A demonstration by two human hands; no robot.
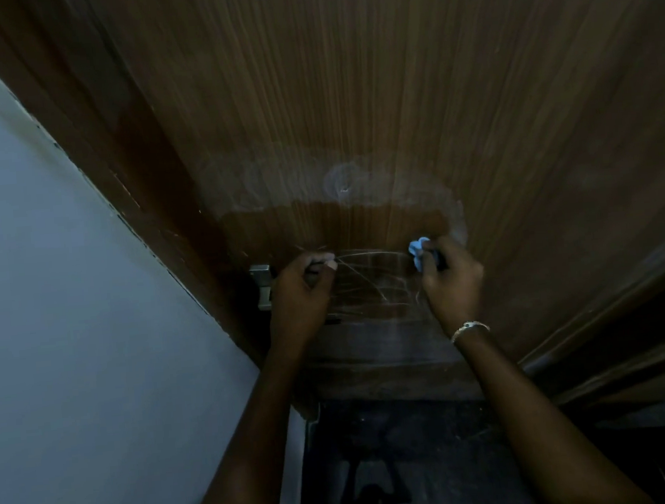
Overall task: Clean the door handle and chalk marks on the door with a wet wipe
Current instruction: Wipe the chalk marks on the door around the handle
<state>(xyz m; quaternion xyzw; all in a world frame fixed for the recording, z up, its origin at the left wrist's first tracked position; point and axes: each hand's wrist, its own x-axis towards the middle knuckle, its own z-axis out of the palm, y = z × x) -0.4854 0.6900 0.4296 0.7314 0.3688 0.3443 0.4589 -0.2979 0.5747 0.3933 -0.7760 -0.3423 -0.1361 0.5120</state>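
Apparently wet wipe (418,253) in right hand (452,281)

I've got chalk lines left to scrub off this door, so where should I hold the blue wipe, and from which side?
I'd pinch the wet wipe by its lower, bunched part, coming from below as the right hand does. It is wadded into a ball, so the free top can press on the door over the chalk marks.

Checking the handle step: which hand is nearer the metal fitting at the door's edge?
Left. The left hand is right beside the metal fitting, just to its right; the right hand, holding the blue wipe, is farther right, across the chalk marks.
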